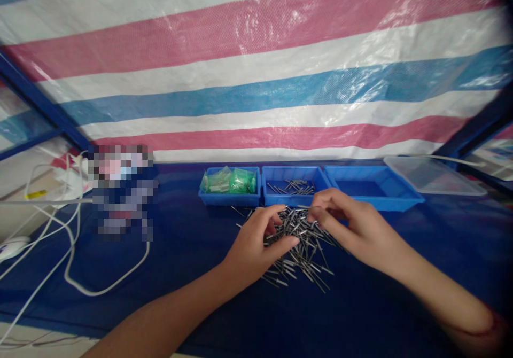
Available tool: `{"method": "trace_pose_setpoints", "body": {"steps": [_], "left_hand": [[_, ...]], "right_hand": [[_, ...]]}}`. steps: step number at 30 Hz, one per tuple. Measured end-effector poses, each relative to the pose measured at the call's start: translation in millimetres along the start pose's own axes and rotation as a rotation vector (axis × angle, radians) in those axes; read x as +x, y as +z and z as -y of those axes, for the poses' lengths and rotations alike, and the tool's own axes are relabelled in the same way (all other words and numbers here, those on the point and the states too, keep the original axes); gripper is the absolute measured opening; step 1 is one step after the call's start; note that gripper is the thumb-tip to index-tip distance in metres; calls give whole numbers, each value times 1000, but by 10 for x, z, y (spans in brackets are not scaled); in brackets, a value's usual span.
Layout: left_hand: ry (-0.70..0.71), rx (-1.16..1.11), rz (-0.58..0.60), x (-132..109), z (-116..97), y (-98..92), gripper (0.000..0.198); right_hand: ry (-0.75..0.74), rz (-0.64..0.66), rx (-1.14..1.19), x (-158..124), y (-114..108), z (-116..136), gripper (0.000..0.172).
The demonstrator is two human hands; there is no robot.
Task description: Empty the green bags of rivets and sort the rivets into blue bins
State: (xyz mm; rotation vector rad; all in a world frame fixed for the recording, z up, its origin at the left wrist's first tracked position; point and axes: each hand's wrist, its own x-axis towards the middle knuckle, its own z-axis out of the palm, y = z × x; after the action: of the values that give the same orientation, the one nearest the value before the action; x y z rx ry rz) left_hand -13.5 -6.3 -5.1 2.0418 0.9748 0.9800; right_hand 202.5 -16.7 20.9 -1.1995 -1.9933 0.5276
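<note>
Both hands work at a loose pile of metal pins (304,248) lying in the middle of the worktop (360,304). The left hand (256,243) is loosely curled and spread over the pile's near-left side. The right hand (352,222) has its fingertips (316,212) pinched together at the pile's far edge; whether a pin sits between them cannot be told. Bare cloth lies open on the near side and to the right of the pile, while the far side is closed off by trays just beyond the fingers. The worktop's near edge shows at lower left, where white cables (72,264) loop across. The surface is dark blue cloth, backed by a striped tarpaulin (256,80) in pink, white and blue. Three blue trays stand in a row: the left tray (230,201) holds green packets (232,180), the middle tray (272,201) holds a few pins, and the right tray (372,192) touches it. One clear plastic lid (435,177) lies beside that.
</note>
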Motion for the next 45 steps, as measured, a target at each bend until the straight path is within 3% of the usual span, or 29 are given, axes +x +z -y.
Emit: {"method": "trace_pose_setpoints", "body": {"steps": [6,13,18,25,30,36,39,42,45], "left_hand": [[-158,-291,-53,31,38,17,19],[-129,-223,-106,31,12,-28,12],[-16,-149,-117,24,-10,-58,10],[50,-108,-93,45,-2,-98,11],[82,-92,-39,43,21,-114,12],[168,-41,81,9,25,-107,16],[157,-13,86,-3,18,-97,20],[94,-7,19,3,11,-100,27],[44,-10,-20,26,21,-110,27]], "right_hand": [[-37,-27,208,-51,414,204,8],[44,-26,298,-93,506,181,10],[90,-13,268,-91,501,158,16],[15,-100,125,-101,474,118,12],[-247,-222,-70,-116,400,173,8],[-434,-197,-161,-93,355,183,22],[-517,-184,-240,-76,298,126,27],[-492,-277,-377,-15,187,-6,27],[-365,-366,-583,98,81,-174,20]]}}
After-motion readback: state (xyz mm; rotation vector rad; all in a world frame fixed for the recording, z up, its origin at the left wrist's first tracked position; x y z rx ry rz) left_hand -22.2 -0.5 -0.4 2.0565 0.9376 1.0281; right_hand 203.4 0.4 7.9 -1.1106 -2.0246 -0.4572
